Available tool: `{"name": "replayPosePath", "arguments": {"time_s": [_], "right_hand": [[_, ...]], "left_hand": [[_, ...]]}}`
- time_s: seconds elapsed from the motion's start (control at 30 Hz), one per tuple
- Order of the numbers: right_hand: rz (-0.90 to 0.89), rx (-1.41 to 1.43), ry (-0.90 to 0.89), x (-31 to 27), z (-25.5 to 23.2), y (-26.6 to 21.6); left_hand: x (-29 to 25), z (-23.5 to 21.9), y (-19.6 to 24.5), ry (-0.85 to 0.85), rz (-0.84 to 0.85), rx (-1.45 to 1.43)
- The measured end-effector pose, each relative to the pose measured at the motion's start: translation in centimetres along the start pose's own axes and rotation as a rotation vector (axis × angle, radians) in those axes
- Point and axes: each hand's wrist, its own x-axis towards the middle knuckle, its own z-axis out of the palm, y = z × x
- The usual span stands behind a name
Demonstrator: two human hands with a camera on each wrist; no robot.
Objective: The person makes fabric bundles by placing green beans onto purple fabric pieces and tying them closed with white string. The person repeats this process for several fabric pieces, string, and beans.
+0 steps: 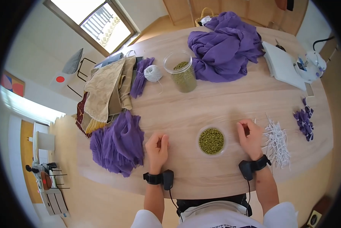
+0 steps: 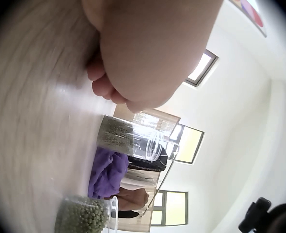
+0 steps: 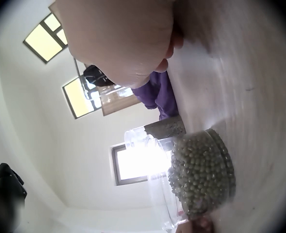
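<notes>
My left hand (image 1: 157, 149) rests on the table with its fingers loosely curled and nothing in them. To its left lies a gathered purple cloth (image 1: 119, 146). My right hand (image 1: 250, 136) also rests on the tabletop, fingers loosely bent, holding nothing. Between the two hands stands a small clear cup of green beans (image 1: 211, 141), nearer the right hand; its beans (image 3: 201, 170) show large in the right wrist view. A pile of short white strings (image 1: 277, 142) lies just right of the right hand. Farther back is a taller clear jar (image 1: 184, 74), partly filled with green beans.
A big purple cloth heap (image 1: 227, 49) lies at the back, near a white sewing machine (image 1: 311, 66) on the right. Folded fabrics (image 1: 106, 87), a purple strip (image 1: 142, 76) and a white yarn ball (image 1: 153, 73) are back left. Purple tied scraps (image 1: 304, 121) lie far right.
</notes>
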Motion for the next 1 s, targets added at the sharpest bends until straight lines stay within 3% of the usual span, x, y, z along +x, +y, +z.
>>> {"name": "replayPosePath", "arguments": {"time_s": [0.1,0.2,0.3,0.6,1.0], "right_hand": [[-0.187,-0.082,0.040,-0.2,0.1,0.0],[-0.205,-0.109,0.026,-0.7,0.0,0.2],[-0.064,-0.016,0.004,-0.7,0.1,0.5],[-0.135,0.039,0.065,-0.1,0.5,1.8],[-0.155,0.067,0.069,0.4,0.5,2.6]], "left_hand": [[-0.2,-0.1,0.1,0.001,0.026,0.113],[-0.4,0.0,0.8,-0.004,0.057,0.185],[-0.2,-0.2,-0.5,-0.027,0.074,0.230],[0.2,-0.2,0.6,-0.036,0.145,0.154],[0.8,0.0,-0.8,-0.059,0.064,0.071]]}}
